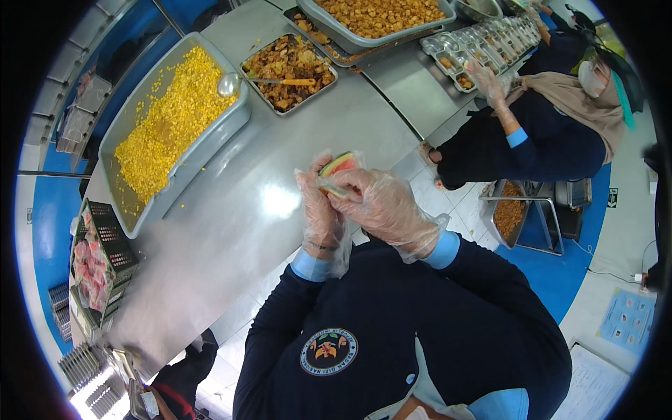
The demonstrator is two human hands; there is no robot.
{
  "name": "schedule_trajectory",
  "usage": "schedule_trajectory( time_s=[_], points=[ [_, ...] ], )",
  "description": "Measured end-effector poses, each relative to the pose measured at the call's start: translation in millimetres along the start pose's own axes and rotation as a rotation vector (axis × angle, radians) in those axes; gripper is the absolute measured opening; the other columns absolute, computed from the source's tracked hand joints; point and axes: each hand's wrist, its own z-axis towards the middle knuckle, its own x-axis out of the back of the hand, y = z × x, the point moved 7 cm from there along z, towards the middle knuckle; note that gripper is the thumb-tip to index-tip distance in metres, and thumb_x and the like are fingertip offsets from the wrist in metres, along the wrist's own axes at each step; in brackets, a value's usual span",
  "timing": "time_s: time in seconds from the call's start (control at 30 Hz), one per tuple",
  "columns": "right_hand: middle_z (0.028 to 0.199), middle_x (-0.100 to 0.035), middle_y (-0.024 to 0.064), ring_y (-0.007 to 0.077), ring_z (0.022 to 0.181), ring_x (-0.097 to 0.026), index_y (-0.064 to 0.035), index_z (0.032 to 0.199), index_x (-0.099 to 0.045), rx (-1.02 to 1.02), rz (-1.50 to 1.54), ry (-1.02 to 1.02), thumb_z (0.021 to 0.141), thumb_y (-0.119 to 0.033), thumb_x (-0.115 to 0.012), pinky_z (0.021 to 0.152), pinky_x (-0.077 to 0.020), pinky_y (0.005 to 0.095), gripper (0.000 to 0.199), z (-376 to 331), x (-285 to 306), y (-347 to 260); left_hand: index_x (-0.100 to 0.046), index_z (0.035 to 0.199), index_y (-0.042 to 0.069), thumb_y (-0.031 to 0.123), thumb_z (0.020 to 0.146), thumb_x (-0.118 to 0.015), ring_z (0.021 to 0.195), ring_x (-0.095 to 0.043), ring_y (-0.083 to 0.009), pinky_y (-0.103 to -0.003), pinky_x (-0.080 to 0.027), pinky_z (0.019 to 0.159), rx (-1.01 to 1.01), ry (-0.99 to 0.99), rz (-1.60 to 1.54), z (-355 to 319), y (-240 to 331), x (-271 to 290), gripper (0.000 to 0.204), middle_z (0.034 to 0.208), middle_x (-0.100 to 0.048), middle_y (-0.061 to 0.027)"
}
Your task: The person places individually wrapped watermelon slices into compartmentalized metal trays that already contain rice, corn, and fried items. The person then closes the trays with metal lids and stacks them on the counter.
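Note:
A watermelon slice (341, 165) with red flesh and green rind is between my two hands, above the edge of the steel table (280, 164). Clear plastic shows around it, though I cannot tell how much is wrap and how much is glove. My left hand (322, 213), in a clear plastic glove, is closed on the slice from the left. From the right, my right hand (388, 210), gloved the same way, pinches its lower part with bent fingers. The fingertips partly hide the slice.
On the table stand a grey tub (231, 129) of yellow corn, a ladle (229, 85), a tray of browned food (287, 70) and another tub (381, 40). A crate (120, 259) holds pink wrapped pieces. At right, a co-worker (553, 126) reaches toward compartment trays (490, 45).

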Motion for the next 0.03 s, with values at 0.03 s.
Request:
schedule_trajectory(
  time_s=[0.03],
  points=[
    [0.103, -0.074, 0.0103, 0.0348, 0.101, -0.07, -0.0166, 0.116, -0.071, -0.089, 0.051, -0.011, 0.089, -0.037, -0.077, 0.092, -0.0503, 0.0518, 0.035, 1.5, 2.3, 3.9, -0.039, 0.15, 0.005, 0.07, 0.105, -0.03, 0.13, -0.057, -0.031, -0.042, -0.045, 0.114, 0.016, -0.006, -0.007, 2.5, -1.6, 1.8, 0.08, 0.141, -0.057, -0.0187]
  ],
)
